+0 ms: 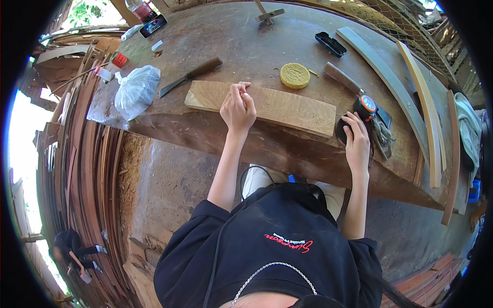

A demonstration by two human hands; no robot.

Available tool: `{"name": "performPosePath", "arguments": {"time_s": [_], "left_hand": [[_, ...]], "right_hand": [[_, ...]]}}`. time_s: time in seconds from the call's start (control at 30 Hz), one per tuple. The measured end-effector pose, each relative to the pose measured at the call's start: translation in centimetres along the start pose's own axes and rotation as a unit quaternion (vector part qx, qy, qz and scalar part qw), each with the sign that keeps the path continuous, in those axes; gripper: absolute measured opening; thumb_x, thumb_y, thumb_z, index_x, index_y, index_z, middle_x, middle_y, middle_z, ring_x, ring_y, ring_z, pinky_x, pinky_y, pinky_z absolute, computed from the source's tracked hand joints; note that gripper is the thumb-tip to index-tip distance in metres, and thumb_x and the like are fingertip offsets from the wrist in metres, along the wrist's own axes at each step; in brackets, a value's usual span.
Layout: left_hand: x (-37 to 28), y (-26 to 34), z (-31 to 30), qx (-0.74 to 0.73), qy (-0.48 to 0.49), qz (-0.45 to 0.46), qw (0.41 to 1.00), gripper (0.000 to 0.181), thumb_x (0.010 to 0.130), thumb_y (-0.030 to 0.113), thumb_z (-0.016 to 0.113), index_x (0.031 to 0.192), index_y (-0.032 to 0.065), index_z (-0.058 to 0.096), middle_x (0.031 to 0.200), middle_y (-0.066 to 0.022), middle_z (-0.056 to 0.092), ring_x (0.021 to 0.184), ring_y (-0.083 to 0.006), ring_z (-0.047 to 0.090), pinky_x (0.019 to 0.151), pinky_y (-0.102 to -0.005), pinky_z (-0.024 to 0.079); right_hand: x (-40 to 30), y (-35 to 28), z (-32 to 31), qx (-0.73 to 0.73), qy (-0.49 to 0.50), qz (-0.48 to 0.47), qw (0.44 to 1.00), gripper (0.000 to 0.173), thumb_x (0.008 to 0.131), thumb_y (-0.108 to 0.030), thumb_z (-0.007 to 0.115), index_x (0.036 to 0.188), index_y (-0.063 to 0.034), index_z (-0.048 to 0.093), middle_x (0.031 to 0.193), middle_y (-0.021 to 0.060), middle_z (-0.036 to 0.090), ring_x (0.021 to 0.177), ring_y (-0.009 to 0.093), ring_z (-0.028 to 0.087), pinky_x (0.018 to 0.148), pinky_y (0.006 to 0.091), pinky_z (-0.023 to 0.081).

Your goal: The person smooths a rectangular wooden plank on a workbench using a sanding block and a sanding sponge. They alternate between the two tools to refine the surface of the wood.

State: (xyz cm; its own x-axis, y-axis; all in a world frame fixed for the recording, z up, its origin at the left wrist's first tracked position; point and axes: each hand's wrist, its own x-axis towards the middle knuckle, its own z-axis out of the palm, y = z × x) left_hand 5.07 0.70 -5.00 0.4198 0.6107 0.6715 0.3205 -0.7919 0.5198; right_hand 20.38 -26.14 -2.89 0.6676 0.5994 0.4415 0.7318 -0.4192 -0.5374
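A light wooden board (292, 106) lies along the near edge of the workbench (246, 42). Over its left half is my left hand (238, 104), fingers curled; whether it grips anything small cannot be told. My right hand (357, 133) rests, fingers bent, on a dark round object (342, 130) just right of the board. Beside its fingertips stands an orange and black tape measure (367, 104), with a wooden-handled tool (344, 79) behind it and a grey cloth glove (381, 136) to the right. Beyond the board lie a round yellow sponge-like disc (295, 76) and a wooden-handled chisel (192, 76).
A tied plastic bag (136, 90), a phone (153, 26) and a bottle (138, 10) are at left. A wooden marking gauge (269, 15) and black case (330, 44) stand farther back. Long curved-looking strips (420, 111) lie right. A person (73, 248) is among stacked boards.
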Motion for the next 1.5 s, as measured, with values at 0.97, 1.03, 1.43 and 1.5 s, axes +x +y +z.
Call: {"name": "performPosePath", "arguments": {"time_s": [0.97, 1.03, 1.43, 1.5], "left_hand": [[-0.2, -0.2, 0.4, 0.041, 0.0, -0.003, 0.999, 0.019, 0.091, 0.015, 0.035, 0.1, 0.0089, 0.05, 0.103, -0.0036, 0.071, 0.082, -0.0274, 0.067, 0.069, -0.0367, 0.05], [-0.1, 0.0, 0.4, 0.038, 0.0, 0.0, 0.999, 0.02, 0.091, 0.015, 0.034, 0.1, 0.009, 0.051, 0.102, -0.0038, 0.071, 0.082, -0.0278, 0.067, 0.069, -0.0371, 0.05], [0.0, 0.1, 0.1, 0.053, -0.03, -0.032, 0.998, 0.016, 0.092, 0.018, 0.034, 0.099, 0.0095, 0.046, 0.109, -0.0009, 0.07, 0.088, -0.0284, 0.067, 0.073, -0.0387, 0.05], [0.1, 0.0, 0.3, 0.047, -0.016, -0.021, 0.999, 0.018, 0.091, 0.017, 0.035, 0.1, 0.01, 0.049, 0.104, -0.002, 0.07, 0.084, -0.0276, 0.067, 0.07, -0.0386, 0.05]], "right_hand": [[-6.5, 8.7, -11.5, -0.198, 0.262, 0.217, 0.919, 0.018, 0.094, -0.017, 0.054, 0.101, -0.0071, 0.067, 0.104, 0.0097, 0.068, 0.094, 0.029, 0.064, 0.088, 0.0387, 0.048], [-6.3, 13.0, -13.7, -0.337, 0.245, 0.216, 0.883, 0.026, 0.094, -0.025, 0.056, 0.108, -0.0039, 0.062, 0.11, 0.0149, 0.065, 0.098, 0.031, 0.063, 0.089, 0.0422, 0.048], [-3.5, 18.4, -15.8, -0.39, 0.016, 0.343, 0.855, 0.051, 0.089, -0.023, 0.064, 0.119, -0.0045, 0.028, 0.1, 0.0266, 0.064, 0.096, 0.044, 0.063, 0.083, 0.0526, 0.051], [-3.0, 19.0, -16.4, -0.37, -0.03, 0.346, 0.862, 0.047, 0.089, -0.015, 0.063, 0.119, -0.0066, 0.028, 0.101, 0.0301, 0.063, 0.094, 0.046, 0.063, 0.082, 0.054, 0.051]]}}
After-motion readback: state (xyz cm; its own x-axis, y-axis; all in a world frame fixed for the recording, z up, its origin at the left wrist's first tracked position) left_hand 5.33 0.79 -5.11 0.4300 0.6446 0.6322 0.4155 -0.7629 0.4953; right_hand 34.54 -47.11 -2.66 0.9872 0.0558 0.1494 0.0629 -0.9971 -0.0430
